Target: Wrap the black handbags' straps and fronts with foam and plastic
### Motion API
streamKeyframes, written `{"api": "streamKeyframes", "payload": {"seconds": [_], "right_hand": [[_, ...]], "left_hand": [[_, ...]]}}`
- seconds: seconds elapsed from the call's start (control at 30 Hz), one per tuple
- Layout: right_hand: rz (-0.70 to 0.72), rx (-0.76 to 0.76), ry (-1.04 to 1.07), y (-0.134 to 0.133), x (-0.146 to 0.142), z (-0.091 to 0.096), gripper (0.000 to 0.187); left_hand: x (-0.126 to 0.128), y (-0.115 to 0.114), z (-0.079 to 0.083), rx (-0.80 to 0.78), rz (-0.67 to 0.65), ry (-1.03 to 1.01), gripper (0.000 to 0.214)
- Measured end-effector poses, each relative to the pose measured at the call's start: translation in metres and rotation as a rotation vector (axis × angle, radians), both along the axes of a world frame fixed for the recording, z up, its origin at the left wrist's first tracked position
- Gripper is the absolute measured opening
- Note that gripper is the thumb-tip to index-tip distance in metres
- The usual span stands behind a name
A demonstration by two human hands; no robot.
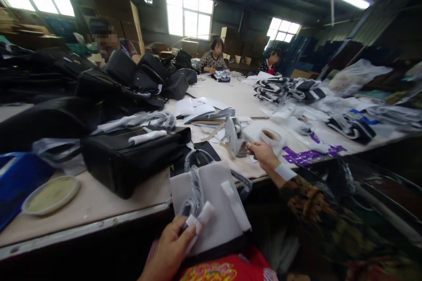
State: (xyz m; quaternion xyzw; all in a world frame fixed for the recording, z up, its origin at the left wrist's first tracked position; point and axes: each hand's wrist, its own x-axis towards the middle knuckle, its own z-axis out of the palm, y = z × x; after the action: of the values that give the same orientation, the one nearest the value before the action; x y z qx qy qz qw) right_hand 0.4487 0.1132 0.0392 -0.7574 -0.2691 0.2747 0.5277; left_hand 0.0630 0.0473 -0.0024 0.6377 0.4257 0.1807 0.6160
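One strip (235,206) already on pouch (214,184); left hand (171,246) pinches strap (198,223) against it; right hand (263,154) at dispenser (234,137), fingers (252,145) unclear; bags (132,79) piled far left.

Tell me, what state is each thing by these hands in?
left hand: closed around the paper-wrapped strap
right hand: touching the tape dispenser
tape dispenser: upright on the table
black handbag: shut, lying flat
round dish: uncovered, holds yellowish paste
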Motion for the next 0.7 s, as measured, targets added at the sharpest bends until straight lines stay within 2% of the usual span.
{"api": "streamKeyframes", "payload": {"seconds": [0.1, 0.17, 0.23, 0.3, 0.33, 0.4, 0.5, 0.6, 0.7], "right_hand": [[-0.002, -0.069, 0.048, -0.009, -0.011, -0.015, 0.018], [-0.003, -0.092, 0.045, -0.012, -0.015, -0.018, 0.023], [0.02, -0.086, 0.025, -0.016, -0.019, -0.013, 0.022], [0.076, -0.059, 0.013, -0.024, -0.028, 0.002, 0.012], [0.126, -0.042, 0.011, -0.03, -0.036, 0.011, 0.007], [0.263, -0.026, 0.027, -0.043, -0.06, 0.031, 0.016], [0.668, -0.044, 0.01, -0.067, -0.111, 0.051, 0.026], [0.898, -0.15, 0.089, -0.089, -0.165, 0.048, 0.021], [0.93, -0.224, 0.092, -0.102, -0.198, 0.028, 0.025]], "left_hand": [[0.0, 0.001, 0.002, -0.006, 0.006, -0.023, 0.039], [0.001, 0.0, 0.004, 0.014, 0.009, -0.017, 0.038], [0.001, -0.001, 0.007, 0.03, 0.022, -0.003, 0.037], [0.002, -0.004, 0.012, 0.043, 0.03, 0.019, 0.037], [0.003, -0.005, 0.015, 0.055, 0.034, 0.033, 0.036], [0.005, -0.006, 0.018, 0.092, 0.033, 0.076, 0.034], [0.008, -0.008, 0.017, 0.132, 0.045, 0.105, 0.029], [0.011, -0.012, 0.01, 0.206, 0.072, 0.085, 0.021], [0.013, -0.018, 0.003, 0.296, 0.123, 0.103, 0.016]]}}
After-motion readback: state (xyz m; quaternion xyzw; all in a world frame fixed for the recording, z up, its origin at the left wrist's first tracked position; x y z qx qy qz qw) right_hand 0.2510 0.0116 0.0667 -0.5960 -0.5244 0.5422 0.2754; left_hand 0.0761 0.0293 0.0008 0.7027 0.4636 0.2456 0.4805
